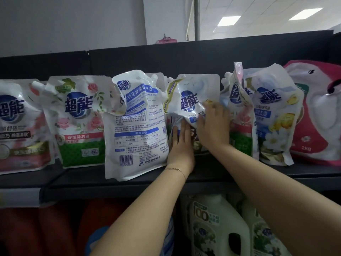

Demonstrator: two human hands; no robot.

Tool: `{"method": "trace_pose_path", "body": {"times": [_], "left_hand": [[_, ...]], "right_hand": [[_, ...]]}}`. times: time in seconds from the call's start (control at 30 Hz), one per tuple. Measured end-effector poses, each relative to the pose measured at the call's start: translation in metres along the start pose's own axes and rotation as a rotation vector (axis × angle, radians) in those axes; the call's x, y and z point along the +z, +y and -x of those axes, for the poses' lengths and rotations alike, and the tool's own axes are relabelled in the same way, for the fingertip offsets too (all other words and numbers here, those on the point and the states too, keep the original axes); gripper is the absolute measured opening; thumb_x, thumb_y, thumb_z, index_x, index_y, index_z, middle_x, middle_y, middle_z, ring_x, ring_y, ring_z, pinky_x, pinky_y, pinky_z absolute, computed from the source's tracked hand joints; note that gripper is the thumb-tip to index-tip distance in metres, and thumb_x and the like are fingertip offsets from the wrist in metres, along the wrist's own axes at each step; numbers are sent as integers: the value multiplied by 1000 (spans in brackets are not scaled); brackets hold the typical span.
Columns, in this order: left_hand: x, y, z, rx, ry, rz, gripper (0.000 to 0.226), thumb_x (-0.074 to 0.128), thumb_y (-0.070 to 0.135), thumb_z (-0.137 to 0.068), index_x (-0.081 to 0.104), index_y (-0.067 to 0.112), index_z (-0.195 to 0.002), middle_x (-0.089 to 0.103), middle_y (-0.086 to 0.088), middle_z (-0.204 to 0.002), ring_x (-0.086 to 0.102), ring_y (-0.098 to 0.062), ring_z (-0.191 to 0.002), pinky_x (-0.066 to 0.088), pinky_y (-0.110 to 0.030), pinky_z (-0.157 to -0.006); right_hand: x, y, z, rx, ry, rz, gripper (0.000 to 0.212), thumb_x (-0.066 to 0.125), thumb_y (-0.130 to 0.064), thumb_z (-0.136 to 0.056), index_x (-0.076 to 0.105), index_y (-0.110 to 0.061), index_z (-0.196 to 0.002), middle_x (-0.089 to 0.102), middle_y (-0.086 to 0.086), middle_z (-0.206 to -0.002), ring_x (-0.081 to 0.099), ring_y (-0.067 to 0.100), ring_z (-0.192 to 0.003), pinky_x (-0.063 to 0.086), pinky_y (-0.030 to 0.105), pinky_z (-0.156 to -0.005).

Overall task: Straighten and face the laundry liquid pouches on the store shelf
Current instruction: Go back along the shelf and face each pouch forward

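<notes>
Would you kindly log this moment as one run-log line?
step: facing | left hand and right hand: pressing crumpled white pouch | back-facing white pouch: unturned | black shelf

Head view, close to the shelf

My one camera looks forward from my head, near the dark shelf (239, 177) at arm's reach, facing its row of pouches (136, 126) squarely, ceiling panels above, bottles (212, 228) on the tier below.

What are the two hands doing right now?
Left hand: open, fingers flat against the crumpled pouch.
Right hand: open, pressing the same pouch.
</notes>
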State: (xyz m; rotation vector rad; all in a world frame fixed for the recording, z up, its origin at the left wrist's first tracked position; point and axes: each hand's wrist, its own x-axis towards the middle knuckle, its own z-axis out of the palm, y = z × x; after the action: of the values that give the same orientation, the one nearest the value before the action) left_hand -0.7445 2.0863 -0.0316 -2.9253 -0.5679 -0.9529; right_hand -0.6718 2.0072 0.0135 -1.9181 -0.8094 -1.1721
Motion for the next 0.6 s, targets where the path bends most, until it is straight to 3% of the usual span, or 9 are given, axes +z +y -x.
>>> {"method": "trace_pose_path", "body": {"times": [0.07, 0.17, 0.23, 0.3, 0.37, 0.43, 0.53, 0.6], "left_hand": [[6, -4, -3, 46, -42, -200, 74, 38, 14, -96, -13, 7, -149, -22, -12, -155, -22, -36, -143, -13, -46, -117], [13, -4, -10, 43, -136, -289, 59, 27, 23, -100, 2, 5, -151, 0, -21, -158, -7, -39, -145, -8, -52, -116], [14, -4, -11, -14, -140, -230, 55, 20, 22, -102, -1, 5, -150, 3, -19, -158, -1, -33, -145, -2, -46, -118], [21, -9, -16, 11, -137, -213, 57, 21, 27, -102, 0, 6, -151, 2, -20, -158, -2, -37, -145, -1, -52, -117], [27, -14, -18, 30, -260, -239, 64, 28, 35, -99, 7, 8, -152, 6, -20, -158, 0, -40, -144, 1, -55, -116], [27, -12, -23, 12, -293, -139, 76, 36, 46, -90, 11, 11, -152, 4, -17, -159, 5, -34, -146, 5, -48, -118], [17, 2, -29, 36, -135, -131, 88, 26, 62, -86, -15, 16, -150, -29, -12, -151, -23, -33, -142, -14, -49, -116], [18, 3, -36, 12, -51, -149, 94, 19, 65, -83, -19, 9, -149, -26, -19, -153, -22, -34, -143, -13, -51, -116]], "right_hand": [[1, -17, -5, -249, -54, -54, 40, 47, -31, -95, 53, -14, -131, 47, 12, -134, 39, 31, -124, 27, 40, -103], [19, -28, -5, -506, -169, 2, 44, 39, -25, -98, 46, -13, -140, 43, 10, -146, 38, 31, -132, 35, 46, -103], [29, -29, -3, -465, -185, 43, 49, 37, -23, -97, 37, -14, -146, 37, 6, -151, 34, 29, -138, 35, 47, -105], [34, -29, -3, -393, -180, 52, 53, 34, -26, -98, 27, -17, -150, 29, 3, -155, 27, 25, -142, 30, 47, -110], [34, -32, -5, -342, -157, -11, 55, 31, -33, -100, 22, -18, -152, 24, 2, -157, 23, 22, -144, 25, 44, -113], [32, -33, -7, -261, -131, -157, 57, 36, -35, -100, 21, -19, -152, 20, 3, -158, 19, 22, -145, 21, 39, -113], [31, -18, -5, -169, -152, -330, 55, 35, -29, -98, 26, -15, -150, 22, 5, -157, 17, 19, -146, 21, 37, -117], [35, -3, -4, -210, -252, -304, 57, 25, -37, -98, 26, -14, -150, 23, 4, -157, 15, 16, -146, 19, 38, -118]]}}
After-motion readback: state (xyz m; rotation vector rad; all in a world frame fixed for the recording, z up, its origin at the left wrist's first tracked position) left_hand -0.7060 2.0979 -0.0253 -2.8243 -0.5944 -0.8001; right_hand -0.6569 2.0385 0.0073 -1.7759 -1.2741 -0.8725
